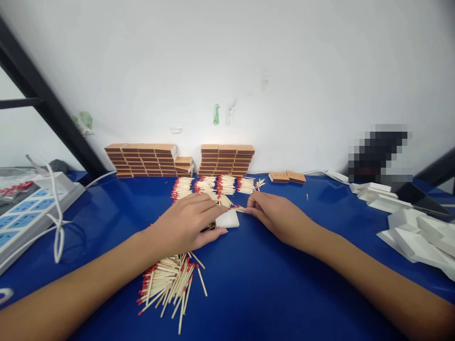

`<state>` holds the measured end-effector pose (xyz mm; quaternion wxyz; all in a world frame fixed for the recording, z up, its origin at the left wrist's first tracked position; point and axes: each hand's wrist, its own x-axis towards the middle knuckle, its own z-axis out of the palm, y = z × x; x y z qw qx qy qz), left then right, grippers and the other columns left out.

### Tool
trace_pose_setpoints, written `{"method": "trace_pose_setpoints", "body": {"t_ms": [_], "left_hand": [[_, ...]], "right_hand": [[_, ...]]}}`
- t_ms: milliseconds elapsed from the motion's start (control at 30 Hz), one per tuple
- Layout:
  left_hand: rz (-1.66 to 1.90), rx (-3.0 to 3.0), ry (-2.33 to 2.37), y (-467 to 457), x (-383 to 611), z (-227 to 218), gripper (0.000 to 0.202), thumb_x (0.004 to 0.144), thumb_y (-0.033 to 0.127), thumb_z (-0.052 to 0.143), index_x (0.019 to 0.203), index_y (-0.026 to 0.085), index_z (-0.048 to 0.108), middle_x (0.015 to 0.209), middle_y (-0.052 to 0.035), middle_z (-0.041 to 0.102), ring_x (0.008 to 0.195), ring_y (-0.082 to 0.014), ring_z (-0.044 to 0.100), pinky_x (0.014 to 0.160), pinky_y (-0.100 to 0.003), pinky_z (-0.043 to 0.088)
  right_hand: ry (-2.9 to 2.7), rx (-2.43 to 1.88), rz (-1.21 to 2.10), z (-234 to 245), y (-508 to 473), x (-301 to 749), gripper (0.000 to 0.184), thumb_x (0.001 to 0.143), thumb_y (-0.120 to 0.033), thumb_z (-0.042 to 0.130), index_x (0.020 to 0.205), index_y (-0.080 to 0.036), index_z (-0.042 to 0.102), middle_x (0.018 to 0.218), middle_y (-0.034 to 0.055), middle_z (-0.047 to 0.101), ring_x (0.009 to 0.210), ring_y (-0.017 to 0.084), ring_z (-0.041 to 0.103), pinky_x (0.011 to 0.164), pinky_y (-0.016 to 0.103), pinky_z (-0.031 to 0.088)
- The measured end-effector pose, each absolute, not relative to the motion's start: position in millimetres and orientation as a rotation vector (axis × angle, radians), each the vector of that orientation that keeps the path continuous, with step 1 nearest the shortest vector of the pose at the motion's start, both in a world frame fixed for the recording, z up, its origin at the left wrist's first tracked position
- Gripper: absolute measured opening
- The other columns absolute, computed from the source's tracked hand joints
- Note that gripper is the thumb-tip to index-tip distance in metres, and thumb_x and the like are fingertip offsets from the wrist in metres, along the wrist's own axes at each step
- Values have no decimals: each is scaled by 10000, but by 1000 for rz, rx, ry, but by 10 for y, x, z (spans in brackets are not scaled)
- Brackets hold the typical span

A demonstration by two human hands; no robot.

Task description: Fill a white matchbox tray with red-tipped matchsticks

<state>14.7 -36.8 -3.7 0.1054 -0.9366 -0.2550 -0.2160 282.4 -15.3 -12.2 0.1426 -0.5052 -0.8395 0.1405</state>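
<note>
My left hand [190, 218] grips a small white matchbox tray [230, 219] between thumb and fingers, and covers its left part. Close to the tray's right end, my right hand [275, 215] pinches a few matches [239, 208] by their plain ends, red heads toward the left. Beyond the hands lie several bunches of red-headed matches [225, 184] in a row. A large loose pile of matches [170, 279] spreads under and in front of my left forearm.
Closed matchboxes [142, 161] are stacked along the wall, with a second stack [226, 161] beside them and two single boxes [287, 177] further right. White trays [419, 232] heap at the right. A power strip [31, 208] with cables lies left, and a blurred dark object [378, 154] stands back right.
</note>
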Motion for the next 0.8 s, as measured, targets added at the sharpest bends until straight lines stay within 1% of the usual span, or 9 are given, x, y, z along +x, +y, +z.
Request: {"method": "trace_pose_setpoints", "body": {"t_ms": [200,333,500,633,800], "left_hand": [[-583,-2699,-702,-365,136,-8,363,1022,359,607,1317,149,595,984,-65,699,925,-216,658,821,-361,546],[-603,-2678,-698,-363,127,-8,369,1013,356,627,1318,152,592,996,-62,703,931,-211,660,821,-349,543],[-631,-2658,-724,-348,112,-11,381,999,349,652,1318,148,594,999,-66,709,918,-213,664,821,-354,538],[-669,-2638,-750,-332,95,-7,389,999,358,657,1322,150,596,975,-61,714,894,-211,664,802,-348,529],[-663,-2639,-760,-329,81,7,392,1002,349,654,1337,156,590,989,-61,718,901,-208,667,806,-342,529]], "right_hand": [[-2414,-1355,348,-164,-155,2869,165,1037,-356,534,987,-211,592,897,29,661,753,156,544,679,281,356],[-2405,-1408,403,-145,-175,2860,164,1044,-333,509,990,-210,603,938,36,667,798,158,552,706,280,361],[-2388,-1448,494,-131,-133,2879,171,1058,-314,473,979,-206,580,1011,40,674,883,166,574,756,283,378],[-2391,-1452,491,-131,-122,2886,177,1061,-327,473,970,-205,564,1008,40,669,872,167,568,758,289,379],[-2431,-1433,428,-103,-170,2855,152,1055,-289,470,969,-202,559,992,44,655,822,160,540,734,288,367]]}}
